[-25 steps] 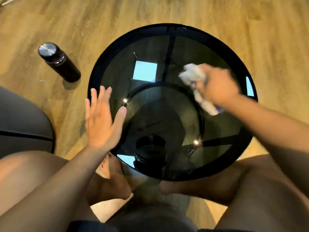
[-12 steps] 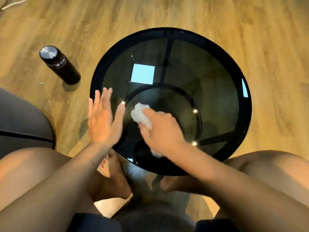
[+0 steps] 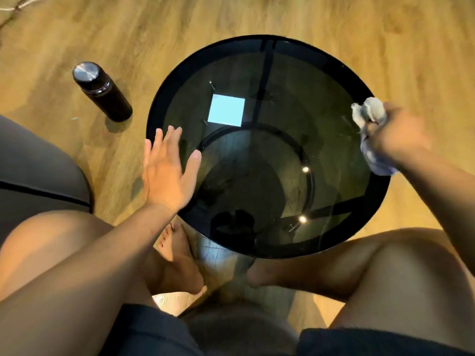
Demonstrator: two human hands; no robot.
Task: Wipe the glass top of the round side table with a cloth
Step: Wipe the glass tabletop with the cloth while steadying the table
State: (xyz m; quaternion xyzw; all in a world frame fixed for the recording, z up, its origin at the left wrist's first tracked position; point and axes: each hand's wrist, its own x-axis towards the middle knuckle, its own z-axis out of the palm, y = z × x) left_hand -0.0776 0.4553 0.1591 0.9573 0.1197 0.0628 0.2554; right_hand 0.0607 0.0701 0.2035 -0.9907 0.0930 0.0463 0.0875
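Note:
The round side table has a dark smoked glass top [image 3: 295, 80] with a black rim, seen from above between my knees. My right hand [image 3: 401, 132] is at the table's right edge, closed around a crumpled pale grey cloth [image 3: 367, 114] that presses on the glass; the hand is blurred by motion. My left hand [image 3: 167, 168] lies flat with fingers spread on the left rim of the glass, holding nothing. A bright square light reflection shows on the glass left of centre.
A black bottle with a steel cap [image 3: 100, 91] stands on the wooden floor left of the table. A grey cushioned seat [image 3: 33, 170] is at the far left. My bare feet [image 3: 180, 255] rest under the table's near edge.
My right hand swept the cloth from the right part to the near left of the glass, then across to the right edge. My left hand has stayed on the left rim.

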